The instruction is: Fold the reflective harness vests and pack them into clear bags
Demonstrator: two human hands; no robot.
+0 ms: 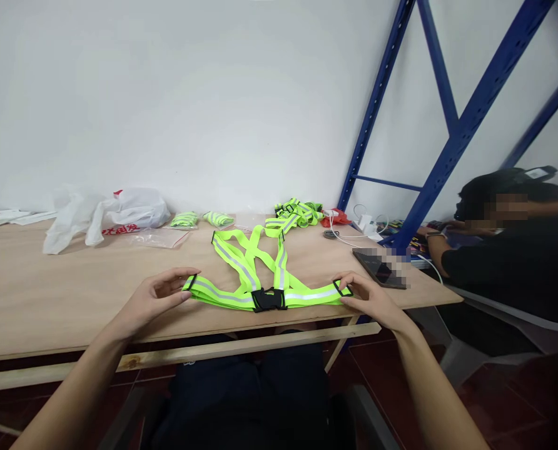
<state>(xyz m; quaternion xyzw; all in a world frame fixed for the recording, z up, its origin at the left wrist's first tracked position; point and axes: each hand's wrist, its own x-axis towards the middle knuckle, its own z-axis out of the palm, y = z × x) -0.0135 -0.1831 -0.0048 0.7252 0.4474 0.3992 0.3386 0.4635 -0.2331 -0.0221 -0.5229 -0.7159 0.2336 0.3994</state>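
A neon yellow-green reflective vest made of elastic straps with silver stripes lies spread on the wooden table. Its waist strap runs along the near edge, with a black buckle fastened at the middle. My left hand pinches the strap's left end beside a black slider. At the right end, my right hand grips the strap by another black slider. The shoulder straps cross behind the buckle and lie flat, pointing toward the wall.
Behind the vest is a heap of similar straps. Two folded packs and white plastic bags lie along the wall. A dark tablet rests at right, near cables and a blue rack post. Another person sits beyond it.
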